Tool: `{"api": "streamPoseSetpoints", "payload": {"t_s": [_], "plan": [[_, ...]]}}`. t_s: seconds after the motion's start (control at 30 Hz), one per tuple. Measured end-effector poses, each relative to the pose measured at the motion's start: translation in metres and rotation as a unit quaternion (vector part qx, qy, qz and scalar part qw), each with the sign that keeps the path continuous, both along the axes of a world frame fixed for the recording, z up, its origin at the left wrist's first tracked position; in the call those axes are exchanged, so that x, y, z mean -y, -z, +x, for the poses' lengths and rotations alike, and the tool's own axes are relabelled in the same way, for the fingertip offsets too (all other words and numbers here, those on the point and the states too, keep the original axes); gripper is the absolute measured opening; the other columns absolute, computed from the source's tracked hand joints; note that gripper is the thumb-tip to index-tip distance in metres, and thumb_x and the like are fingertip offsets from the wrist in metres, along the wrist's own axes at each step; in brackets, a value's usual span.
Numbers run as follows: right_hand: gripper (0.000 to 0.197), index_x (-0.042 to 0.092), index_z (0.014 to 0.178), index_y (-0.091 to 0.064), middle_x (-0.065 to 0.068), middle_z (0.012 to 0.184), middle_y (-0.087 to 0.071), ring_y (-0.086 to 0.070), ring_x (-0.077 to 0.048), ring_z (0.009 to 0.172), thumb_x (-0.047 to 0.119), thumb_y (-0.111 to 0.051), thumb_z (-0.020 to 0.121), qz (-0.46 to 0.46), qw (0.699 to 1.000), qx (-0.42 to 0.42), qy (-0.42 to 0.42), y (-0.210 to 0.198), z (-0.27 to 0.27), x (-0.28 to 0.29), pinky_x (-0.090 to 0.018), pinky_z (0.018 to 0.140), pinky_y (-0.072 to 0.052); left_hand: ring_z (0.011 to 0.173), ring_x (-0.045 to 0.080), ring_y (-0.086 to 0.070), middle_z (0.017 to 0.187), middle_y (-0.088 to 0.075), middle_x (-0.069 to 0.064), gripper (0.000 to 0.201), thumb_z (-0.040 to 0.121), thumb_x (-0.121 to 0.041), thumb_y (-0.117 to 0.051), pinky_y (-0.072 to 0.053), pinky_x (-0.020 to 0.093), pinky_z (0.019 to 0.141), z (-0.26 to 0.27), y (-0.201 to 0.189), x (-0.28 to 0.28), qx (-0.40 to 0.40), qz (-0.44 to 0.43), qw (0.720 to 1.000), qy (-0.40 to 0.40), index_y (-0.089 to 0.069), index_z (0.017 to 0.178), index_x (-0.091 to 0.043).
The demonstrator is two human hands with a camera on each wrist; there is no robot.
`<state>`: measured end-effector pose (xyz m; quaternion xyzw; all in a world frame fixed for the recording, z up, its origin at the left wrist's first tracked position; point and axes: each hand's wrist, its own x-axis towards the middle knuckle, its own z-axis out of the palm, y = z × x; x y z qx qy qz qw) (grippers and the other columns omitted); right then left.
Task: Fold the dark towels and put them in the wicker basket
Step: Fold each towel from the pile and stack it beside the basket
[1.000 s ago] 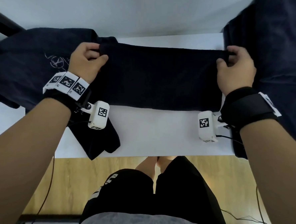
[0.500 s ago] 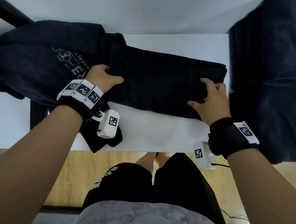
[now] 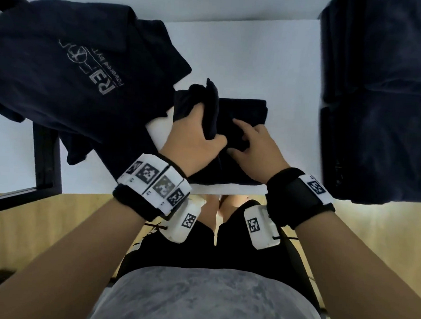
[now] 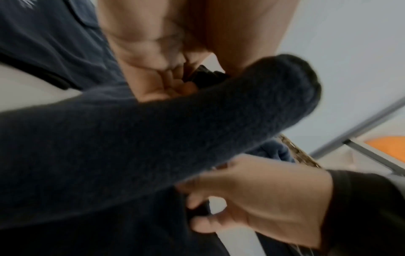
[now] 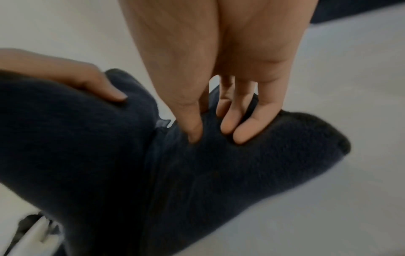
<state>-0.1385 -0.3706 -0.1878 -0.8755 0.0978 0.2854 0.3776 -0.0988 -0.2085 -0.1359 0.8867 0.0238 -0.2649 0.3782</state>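
Observation:
A dark towel (image 3: 244, 112) lies folded into a narrow stack on the white table (image 3: 259, 63), close to its front edge. My left hand (image 3: 196, 131) grips the towel's left end, fingers curled round it, and holds that end raised above the stack. In the left wrist view the thick fold (image 4: 153, 138) runs across under my left hand (image 4: 157, 78). My right hand (image 3: 250, 137) rests on top of the stack, its fingertips (image 5: 241, 131) pressing into the towel (image 5: 241, 173). A strip of wicker basket rim (image 4: 300, 154) shows behind the towel.
A dark shirt with a pale printed logo (image 3: 74, 72) is spread over the table's left side. A big heap of dark cloth (image 3: 380, 108) fills the right side. A black frame leg (image 3: 46, 159) stands at the left, and my legs are under the front edge.
Both hands have come in from the ends of the wide towel. My left hand has lifted the left end over toward the right, so the towel is much narrower. The right hand now presses on top.

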Motion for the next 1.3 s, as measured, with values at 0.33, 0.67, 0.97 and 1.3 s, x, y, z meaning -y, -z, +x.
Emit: {"api": "streamPoseSetpoints", "payload": {"t_s": [0.33,0.67,0.97,1.3], "plan": [[0.044,0.008,0.089,-0.062,-0.005,0.084,-0.064,-0.063,-0.021,0.080,0.052,-0.062,0.090,0.265,0.916,-0.130,0.271,-0.012,-0.008,0.001,-0.045,0.079,-0.055,0.079,-0.002,-0.058,0.096,-0.063,-0.012,0.046,0.090,-0.021,-0.059,-0.049,0.018,0.084,-0.028,0.017,0.025,-0.040,-0.014,0.990,0.137,-0.051,0.135,-0.020],[0.027,0.016,0.101,-0.063,0.006,0.089,-0.066,-0.065,-0.017,0.095,0.037,-0.065,0.085,0.076,0.949,-0.067,0.298,-0.005,-0.017,0.018,-0.029,0.083,-0.054,0.077,0.005,-0.058,0.090,-0.062,-0.005,0.016,0.089,-0.027,-0.062,-0.044,0.014,0.068,-0.020,0.025,-0.024,0.068,0.064,0.994,-0.058,-0.061,0.104,-0.025],[0.038,0.020,0.107,-0.060,0.009,0.097,-0.063,-0.062,-0.015,0.098,0.044,-0.073,0.079,0.080,0.946,-0.087,0.301,-0.003,-0.012,-0.002,-0.027,0.083,-0.050,0.098,0.011,-0.058,0.114,-0.062,-0.006,0.049,0.083,-0.042,-0.063,-0.040,0.021,0.072,-0.013,0.038,-0.022,-0.095,0.085,0.981,-0.145,-0.054,0.126,-0.022],[0.029,0.032,0.088,-0.057,0.014,0.093,-0.065,-0.063,-0.006,0.087,0.041,-0.077,0.070,0.127,0.945,-0.050,0.297,-0.076,-0.014,0.047,-0.023,0.069,-0.052,0.072,0.014,-0.059,0.076,-0.060,-0.006,0.023,0.061,-0.033,-0.056,-0.045,0.028,0.065,-0.007,-0.005,0.025,-0.165,-0.089,0.966,-0.176,-0.057,0.083,-0.024]]}}
